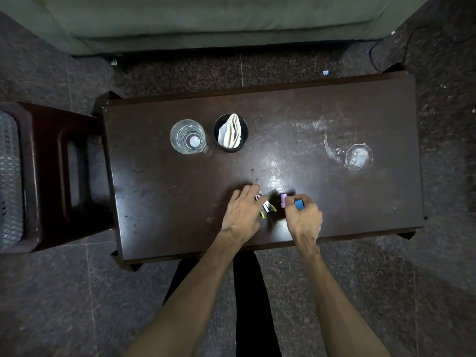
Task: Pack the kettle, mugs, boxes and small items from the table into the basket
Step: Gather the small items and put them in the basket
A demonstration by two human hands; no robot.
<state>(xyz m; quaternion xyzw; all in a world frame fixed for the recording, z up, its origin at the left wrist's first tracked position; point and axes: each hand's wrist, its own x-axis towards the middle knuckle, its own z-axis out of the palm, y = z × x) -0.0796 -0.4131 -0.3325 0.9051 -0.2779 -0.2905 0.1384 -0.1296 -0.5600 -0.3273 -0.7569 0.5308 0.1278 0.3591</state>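
Near the front edge of the dark wooden table, my left hand rests over small silver and yellow items, its fingers touching them. My right hand is closed around a small blue item. A small pink item lies on the table just left of those fingers. Farther back stand a clear glass and a black cup holding folded white paper. A grey mesh basket shows at the far left edge, sitting on a brown stool.
A wet ring and a small clear lid-like piece mark the table's right side. A green sofa stands beyond the table. A black cable lies on the speckled floor at the back right. My legs are under the table's front edge.
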